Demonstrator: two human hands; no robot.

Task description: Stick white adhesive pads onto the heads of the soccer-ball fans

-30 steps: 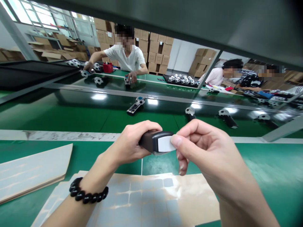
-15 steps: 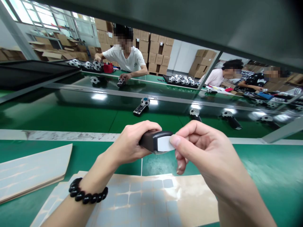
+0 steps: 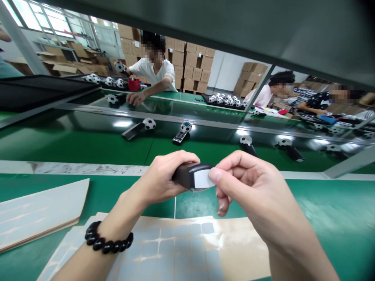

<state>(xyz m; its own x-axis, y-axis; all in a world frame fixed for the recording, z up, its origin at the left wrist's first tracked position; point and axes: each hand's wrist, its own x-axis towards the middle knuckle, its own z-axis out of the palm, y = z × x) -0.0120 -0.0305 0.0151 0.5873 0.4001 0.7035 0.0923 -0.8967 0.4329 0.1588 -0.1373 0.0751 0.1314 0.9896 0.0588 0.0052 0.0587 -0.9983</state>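
The left hand (image 3: 159, 177) grips a dark brown plastic casing (image 3: 184, 175). A white rectangular label (image 3: 202, 178) lies on its end face. The fingers (image 3: 215, 175) of the right hand (image 3: 252, 191) touch the label's edge. A black bead bracelet (image 3: 108, 238) encircles the left wrist. A tan backing sheet (image 3: 240, 249) carrying pale grey square labels lies below, on the green worktop (image 3: 331, 210).

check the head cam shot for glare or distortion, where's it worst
In the head view, white glare patches sit on the glossy green workbench, and the bright factory windows wash out at upper left. Wide-angle distortion slants the bench edges, while the left hand, right hand and black handheld device stay fairly sharp.
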